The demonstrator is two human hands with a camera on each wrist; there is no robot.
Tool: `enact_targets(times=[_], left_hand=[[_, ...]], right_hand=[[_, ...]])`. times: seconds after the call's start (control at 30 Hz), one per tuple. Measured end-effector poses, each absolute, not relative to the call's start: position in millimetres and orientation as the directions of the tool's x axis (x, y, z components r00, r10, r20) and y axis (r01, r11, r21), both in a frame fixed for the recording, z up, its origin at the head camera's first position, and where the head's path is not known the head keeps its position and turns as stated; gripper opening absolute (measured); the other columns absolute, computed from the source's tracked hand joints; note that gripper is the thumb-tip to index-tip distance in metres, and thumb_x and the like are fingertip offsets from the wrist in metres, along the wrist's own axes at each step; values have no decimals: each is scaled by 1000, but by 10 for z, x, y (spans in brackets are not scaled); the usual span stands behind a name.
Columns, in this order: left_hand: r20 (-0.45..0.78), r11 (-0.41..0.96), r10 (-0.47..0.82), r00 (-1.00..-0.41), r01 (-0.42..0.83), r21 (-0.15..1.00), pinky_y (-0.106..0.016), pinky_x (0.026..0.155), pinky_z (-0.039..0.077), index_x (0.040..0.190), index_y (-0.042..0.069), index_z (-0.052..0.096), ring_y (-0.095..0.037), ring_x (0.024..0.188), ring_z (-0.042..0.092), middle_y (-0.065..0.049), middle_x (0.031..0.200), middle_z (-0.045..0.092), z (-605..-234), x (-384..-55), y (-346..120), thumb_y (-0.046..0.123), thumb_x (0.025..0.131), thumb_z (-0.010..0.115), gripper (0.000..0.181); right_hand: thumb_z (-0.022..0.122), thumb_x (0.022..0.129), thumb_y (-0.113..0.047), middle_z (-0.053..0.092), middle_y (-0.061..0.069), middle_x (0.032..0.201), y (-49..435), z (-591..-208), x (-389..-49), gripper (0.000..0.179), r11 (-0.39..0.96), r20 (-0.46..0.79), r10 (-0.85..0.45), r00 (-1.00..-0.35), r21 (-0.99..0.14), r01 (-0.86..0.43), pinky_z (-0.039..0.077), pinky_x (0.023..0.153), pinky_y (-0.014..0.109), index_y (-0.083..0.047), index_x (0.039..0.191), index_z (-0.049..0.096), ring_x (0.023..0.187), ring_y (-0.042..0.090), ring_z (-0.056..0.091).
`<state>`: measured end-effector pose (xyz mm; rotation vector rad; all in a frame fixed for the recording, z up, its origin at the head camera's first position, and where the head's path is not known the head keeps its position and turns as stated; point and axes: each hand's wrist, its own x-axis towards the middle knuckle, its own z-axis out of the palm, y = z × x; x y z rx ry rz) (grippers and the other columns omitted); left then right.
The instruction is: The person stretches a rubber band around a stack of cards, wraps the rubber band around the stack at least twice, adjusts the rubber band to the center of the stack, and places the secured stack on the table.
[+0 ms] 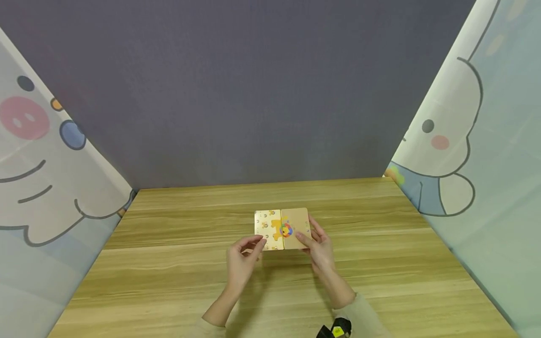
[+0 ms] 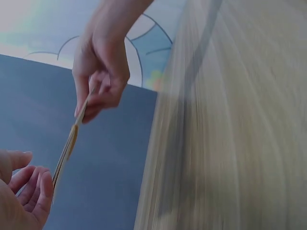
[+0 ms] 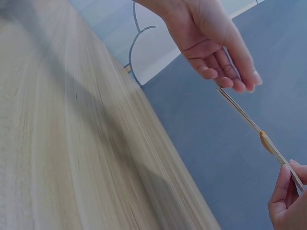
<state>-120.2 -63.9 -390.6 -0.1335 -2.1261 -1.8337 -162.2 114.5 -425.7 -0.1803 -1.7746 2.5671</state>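
A small board book (image 1: 272, 229) lies spread open between the two hands, above the table. Its left page is cream with little printed animals, its right side plain tan, and a yellow lion with a colourful mane spans the fold. My right hand (image 1: 322, 253) pinches the right side, thumb on top and fingers behind. In the left wrist view the book is edge-on, its pages thin. At the book's lower left corner is my left hand (image 1: 241, 263), fingers loosely bent. The right wrist view shows the left hand (image 3: 218, 52) with thumb and fingertips right at the page edge.
Below the hands is a wood-grain table (image 1: 177, 263). A dark grey panel (image 1: 262, 94) rises behind it. Curtains with cartoon animals hang on the left (image 1: 38, 188) and right (image 1: 498, 211). A black device with a yellow mark (image 1: 337, 331) is on the right sleeve.
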Motion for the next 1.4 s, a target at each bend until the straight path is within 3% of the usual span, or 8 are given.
enact_targets(times=[0.17, 0.43, 0.6, 0.77, 0.87, 1.0, 1.13, 1.4], left_hand=[[361, 239, -182, -915, 315, 919, -18, 44, 45, 90, -10, 62, -25, 67, 55, -18, 80, 60, -3911, -1269, -701, -1, 77, 66, 16], [375, 265, -186, -908, 321, 909, -14, 46, 44, 101, -14, 55, -29, 69, 54, -22, 85, 56, -3976, -1396, -702, -1, 76, 67, 31], [367, 214, -208, -906, 324, 921, -13, 46, 43, 102, -13, 57, -24, 66, 55, -20, 82, 58, -4179, -1557, -717, 2, 73, 70, 35], [356, 219, -240, -903, 307, 926, -14, 48, 45, 101, -11, 60, -14, 64, 54, -15, 81, 59, -4350, -1699, -718, 7, 72, 72, 36], [337, 207, -264, -904, 288, 935, -15, 49, 46, 100, -10, 62, -14, 64, 54, -14, 80, 60, -4375, -1759, -703, 7, 72, 72, 34], [315, 203, -290, -904, 263, 943, -16, 50, 46, 99, -9, 63, -17, 64, 55, -14, 79, 60, -4389, -1847, -683, 5, 71, 72, 32], [306, 232, -315, -898, 240, 943, -15, 49, 45, 98, -8, 64, -18, 62, 56, -14, 78, 61, -4429, -1948, -685, 3, 70, 73, 31], [255, 280, -321, -912, 166, 946, -16, 48, 44, 96, -6, 65, -17, 58, 55, -13, 75, 62, -4568, -2124, -694, 3, 69, 74, 30]], right_hand=[[61, 78, 8, 61, 8, 96, 1144, -4252, -1620, 62, -355, -99, 89, -991, -933, 62, 48, 51, 18, -10, 133, 38, 71, 15, 63], [61, 78, 7, 58, 6, 95, 1118, -4267, -1643, 63, -341, -78, 86, -993, -939, 44, 46, 51, 17, -8, 134, 36, 65, 9, 57], [62, 78, 5, 45, 22, 116, 1107, -4269, -1673, 64, -321, -76, 94, -993, -946, 42, 45, 52, 16, -9, 135, 35, 60, 6, 49], [62, 79, 2, 21, 26, 138, 1124, -4287, -1732, 64, -252, -38, 85, -996, -968, 15, 48, 59, 19, -7, 136, 32, 92, 25, 50], [63, 79, 1, 35, 26, 131, 1143, -4321, -1804, 63, -202, -15, 72, -997, -979, 0, 52, 66, 29, -6, 135, 33, 100, 33, 51], [64, 79, 0, 55, 20, 101, 1182, -4381, -1927, 61, -114, 14, 54, -998, -993, -20, 52, 69, 41, -5, 133, 37, 76, 21, 60], [62, 80, 1, 57, 11, 88, 1227, -4430, -2038, 55, -29, 21, 50, -999, -999, -23, 51, 63, 30, -4, 130, 41, 68, 11, 55], [64, 78, 2, 56, 16, 91, 1269, -4506, -2233, 50, 76, -10, 53, -999, -997, 14, 45, 54, 20, 1, 125, 46, 63, 10, 52]])
